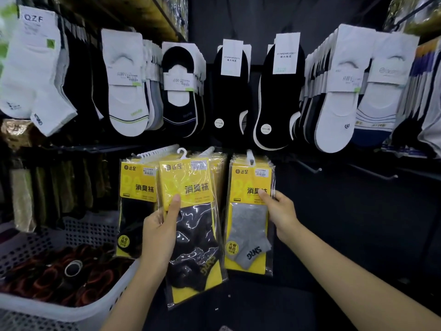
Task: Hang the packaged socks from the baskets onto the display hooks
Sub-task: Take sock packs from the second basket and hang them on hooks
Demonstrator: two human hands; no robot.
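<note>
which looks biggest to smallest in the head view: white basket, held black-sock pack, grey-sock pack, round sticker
1. white basket
2. black-sock pack
3. grey-sock pack
4. round sticker
The packs may match: the held one is nearer.

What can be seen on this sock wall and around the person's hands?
dark-sock pack: one, yellow card, held at the centre of the lower row
grey-sock pack: front of a stack, yellow card, hanging to the right
black-sock pack: front of a stack, yellow card, hanging to the left
low-cut socks: many, white and black, upper row of hooks
ankle socks: several, white, upper left
bare hooks: at least two, dark metal, lower right
basket: one, pale and perforated, lower left, holding dark goods
left hand: grips the dark-sock pack
right hand: holds the grey-sock pack's edge
</note>
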